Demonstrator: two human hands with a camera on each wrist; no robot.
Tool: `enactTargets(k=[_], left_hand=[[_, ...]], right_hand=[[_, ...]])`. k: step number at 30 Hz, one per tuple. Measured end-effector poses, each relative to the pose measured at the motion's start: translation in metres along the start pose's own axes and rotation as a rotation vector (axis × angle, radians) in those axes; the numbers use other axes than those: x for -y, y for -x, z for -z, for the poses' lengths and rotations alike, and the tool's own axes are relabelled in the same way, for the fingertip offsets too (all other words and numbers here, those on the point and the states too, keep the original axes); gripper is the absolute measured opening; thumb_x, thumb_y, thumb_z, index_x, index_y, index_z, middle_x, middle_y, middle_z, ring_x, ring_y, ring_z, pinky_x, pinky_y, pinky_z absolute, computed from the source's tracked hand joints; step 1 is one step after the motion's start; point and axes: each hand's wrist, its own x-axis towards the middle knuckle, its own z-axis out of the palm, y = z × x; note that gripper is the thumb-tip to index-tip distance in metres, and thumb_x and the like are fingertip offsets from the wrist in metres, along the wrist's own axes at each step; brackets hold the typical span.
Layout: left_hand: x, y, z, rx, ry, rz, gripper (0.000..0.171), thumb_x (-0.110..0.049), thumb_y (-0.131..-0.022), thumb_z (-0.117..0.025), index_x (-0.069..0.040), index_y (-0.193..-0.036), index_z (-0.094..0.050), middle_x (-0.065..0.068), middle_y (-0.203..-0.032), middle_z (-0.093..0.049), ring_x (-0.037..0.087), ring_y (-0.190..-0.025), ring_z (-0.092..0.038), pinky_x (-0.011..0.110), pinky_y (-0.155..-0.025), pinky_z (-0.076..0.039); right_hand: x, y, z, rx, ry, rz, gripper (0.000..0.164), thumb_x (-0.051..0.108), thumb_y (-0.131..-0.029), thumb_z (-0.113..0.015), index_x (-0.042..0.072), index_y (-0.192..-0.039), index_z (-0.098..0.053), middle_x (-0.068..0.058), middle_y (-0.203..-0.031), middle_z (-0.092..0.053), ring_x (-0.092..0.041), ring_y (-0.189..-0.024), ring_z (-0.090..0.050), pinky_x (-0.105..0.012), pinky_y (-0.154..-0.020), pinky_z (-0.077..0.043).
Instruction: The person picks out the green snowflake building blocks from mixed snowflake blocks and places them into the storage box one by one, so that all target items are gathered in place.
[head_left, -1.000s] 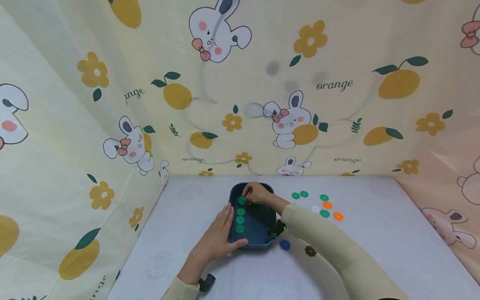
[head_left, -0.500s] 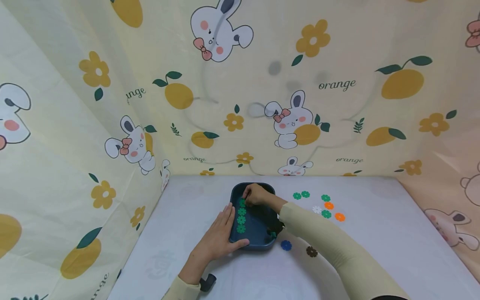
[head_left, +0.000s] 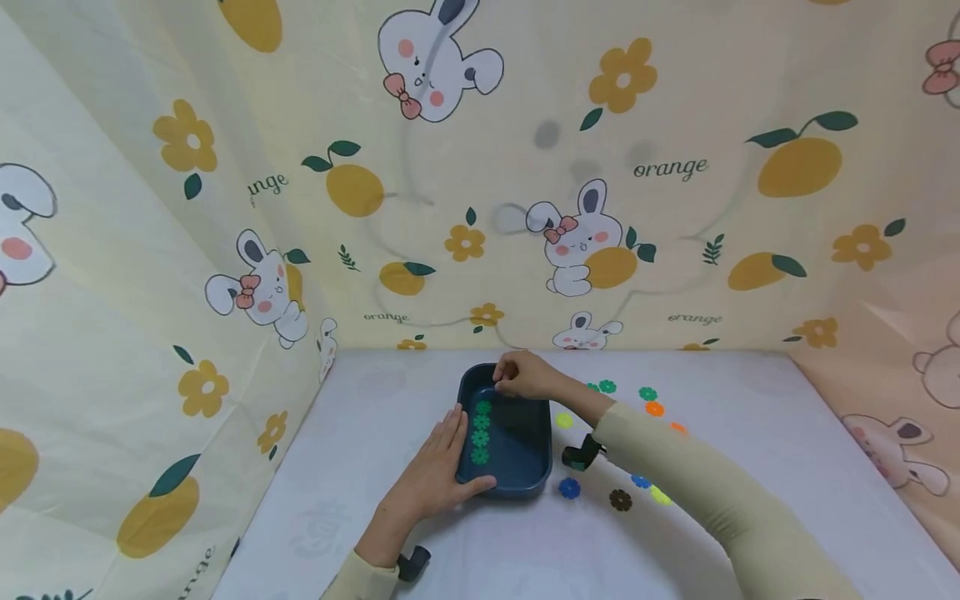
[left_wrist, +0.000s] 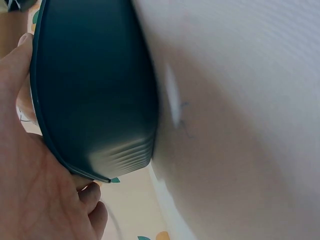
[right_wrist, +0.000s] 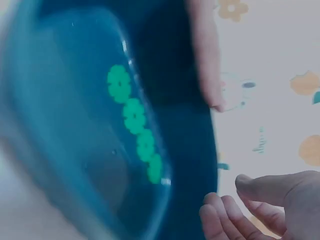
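A deep dark-blue tray holds a column of several green flower-shaped pieces along its left side; in the right wrist view these green flower pieces lie nearly end to end. My left hand rests against the tray's left side, fingers straight, thumb at the front rim. The left wrist view shows that hand beside the outer wall of the tray. Over the tray's far right rim is my right hand, fingers bent. No piece shows between thumb and fingers of the right hand.
On the white table, right of the tray, lie loose flower pieces: a yellow one, a blue one, a brown one, green ones and an orange one. A printed curtain hangs behind.
My right hand touched the farthest green flower piece, nudged it nearer to the others, then let go and moved up and right. My left hand has stayed in place.
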Motion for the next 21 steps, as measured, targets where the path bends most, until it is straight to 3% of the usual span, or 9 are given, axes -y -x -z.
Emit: enactTargets(k=[5, 11, 21], left_hand=[[-0.003, 0.0, 0.002, -0.001, 0.004, 0.011, 0.119, -0.077, -0.094, -0.063, -0.008, -0.173, -0.008, 0.007, -0.182, 0.0, 0.025, -0.168, -0.003, 0.05, -0.135, -0.015], [-0.003, 0.0, 0.001, 0.002, 0.003, 0.008, 0.119, -0.075, -0.095, -0.065, -0.006, -0.173, -0.007, 0.008, -0.182, 0.001, 0.024, -0.168, -0.003, 0.049, -0.135, -0.013], [-0.001, 0.0, -0.002, -0.008, -0.007, -0.013, 0.118, -0.072, -0.096, -0.066, -0.003, -0.172, -0.007, 0.011, -0.181, 0.0, 0.027, -0.168, -0.003, 0.049, -0.135, -0.015]], right_hand=[[-0.002, 0.038, 0.027, -0.044, 0.032, 0.022, 0.005, 0.008, -0.1, -0.075, 0.008, -0.102, -0.071, -0.003, -0.091, -0.067, -0.018, -0.082, -0.063, -0.03, -0.076, -0.059], [-0.022, 0.08, 0.053, -0.095, 0.065, -0.071, 0.006, 0.012, -0.101, -0.076, 0.011, -0.103, -0.071, -0.003, -0.095, -0.068, -0.019, -0.085, -0.064, -0.031, -0.076, -0.059], [-0.069, 0.139, 0.078, -0.161, 0.04, -0.211, 0.015, 0.015, -0.1, -0.077, 0.005, -0.111, -0.073, -0.007, -0.1, -0.07, -0.024, -0.093, -0.067, -0.031, -0.077, -0.059]])
